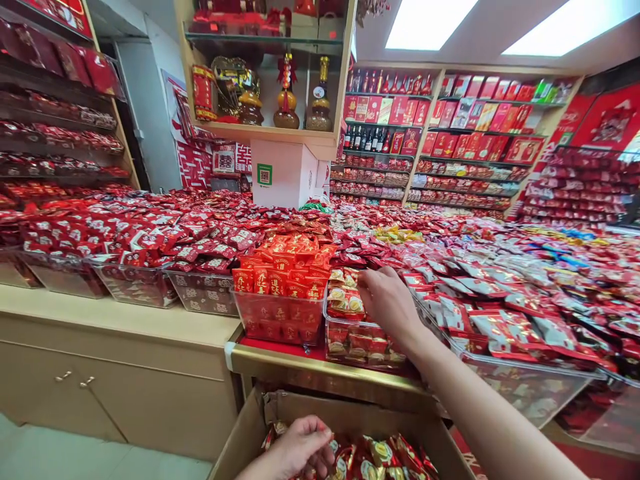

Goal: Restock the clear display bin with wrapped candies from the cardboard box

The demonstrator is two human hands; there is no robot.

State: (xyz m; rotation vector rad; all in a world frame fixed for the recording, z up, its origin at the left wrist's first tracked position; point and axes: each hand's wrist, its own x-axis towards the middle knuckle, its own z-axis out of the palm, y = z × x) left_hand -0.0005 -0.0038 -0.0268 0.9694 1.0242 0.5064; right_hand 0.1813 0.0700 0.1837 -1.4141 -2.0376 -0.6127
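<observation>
My right hand (393, 303) reaches over a clear plastic bin (367, 327) of red-and-gold candy packets (345, 303). Its fingers are bent down at the packets beside it, and the fingertips are partly hidden, so whatever they grip cannot be made out. Lower down, my left hand (303, 447) hovers at the near side of an open cardboard box (300, 403). Its fingers are loosely curled and the thumb stands apart, with nothing visible between them. Similar red-and-gold packets (383, 453) lie inside the box, just right of that hand.
A bin of orange-red packets (280, 313) adjoins on the left; a bin of red-and-white packets (500, 347) is on the right. A gold-edged counter (320, 367) runs above the box. Behind stand a white box with a QR code (277, 173) and shelves of bottles (390, 140).
</observation>
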